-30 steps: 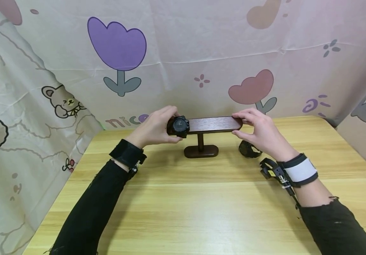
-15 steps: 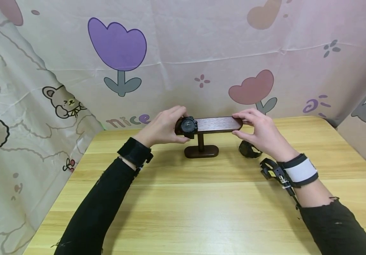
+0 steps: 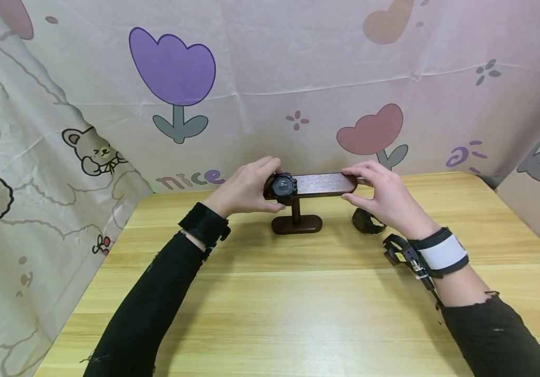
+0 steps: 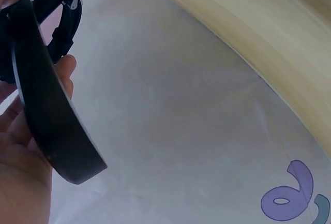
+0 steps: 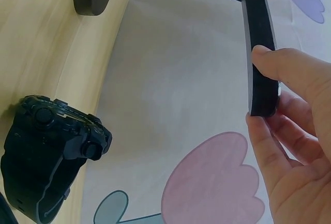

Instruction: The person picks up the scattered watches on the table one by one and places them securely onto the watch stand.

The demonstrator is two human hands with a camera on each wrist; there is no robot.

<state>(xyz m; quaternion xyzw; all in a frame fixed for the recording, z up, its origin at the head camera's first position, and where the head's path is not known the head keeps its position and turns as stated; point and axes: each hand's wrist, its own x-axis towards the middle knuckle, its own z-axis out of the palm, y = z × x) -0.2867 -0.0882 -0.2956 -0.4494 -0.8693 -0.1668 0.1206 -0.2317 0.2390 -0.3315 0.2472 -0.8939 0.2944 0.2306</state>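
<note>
A dark wooden watch stand (image 3: 324, 185), a crossbar on a post with an oval base, stands near the table's back. My left hand (image 3: 250, 187) holds a black wristwatch (image 3: 283, 187) with thumb and fingers above and below it. The watch sits left of the bar's middle; in the left wrist view its strap (image 4: 64, 32) loops about the bar (image 4: 54, 115), whose left end sticks out past the fingers. At the bar's right end my right hand (image 3: 383, 196) pinches it between thumb and fingers. In the head view my left hand hides the bar's left end.
A second black watch (image 3: 366, 221) lies on the wooden table (image 3: 298, 309) below my right hand, its strap closed in a loop. Directly behind the table hangs a printed cloth (image 3: 270, 78). Both wrists wear camera straps.
My left hand and the watch have slid right along the bar, from its left part toward the post. The right hand keeps its grip on the right end, and the stand has stayed in place.
</note>
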